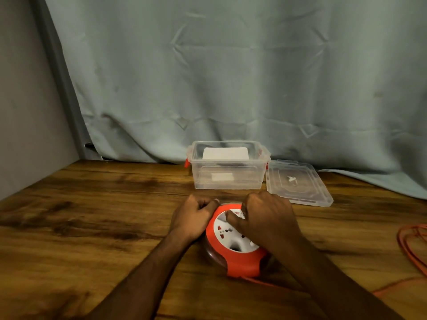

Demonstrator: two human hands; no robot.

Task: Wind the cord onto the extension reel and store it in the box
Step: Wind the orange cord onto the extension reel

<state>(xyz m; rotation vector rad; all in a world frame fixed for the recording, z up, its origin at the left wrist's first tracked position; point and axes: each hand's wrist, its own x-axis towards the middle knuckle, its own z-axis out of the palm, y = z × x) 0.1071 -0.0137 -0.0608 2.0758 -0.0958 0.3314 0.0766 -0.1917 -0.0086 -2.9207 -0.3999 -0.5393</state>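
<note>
While both hands sit on the round orange-and-white plastic extension reel [233,236], it lies flat, socket face up, near centre on the brown wooden table [92,215]; left hand [193,217] grips its left rim, right hand [265,218] curls onto the face, thumb pressing there

Loose orange cord [413,248] trails right, nearer the right hand

Open clear plastic box [227,167] stands just beyond, its clear lid [298,183] flat beside

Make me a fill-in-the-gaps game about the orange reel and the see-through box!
1. Both hands rest on the orange and white ____.
2. The clear box stands with its lid ____.
3. The lid lies on the table to the box's ____.
4. The loose cord is coloured ____.

Missing words: reel; off; right; orange
</note>
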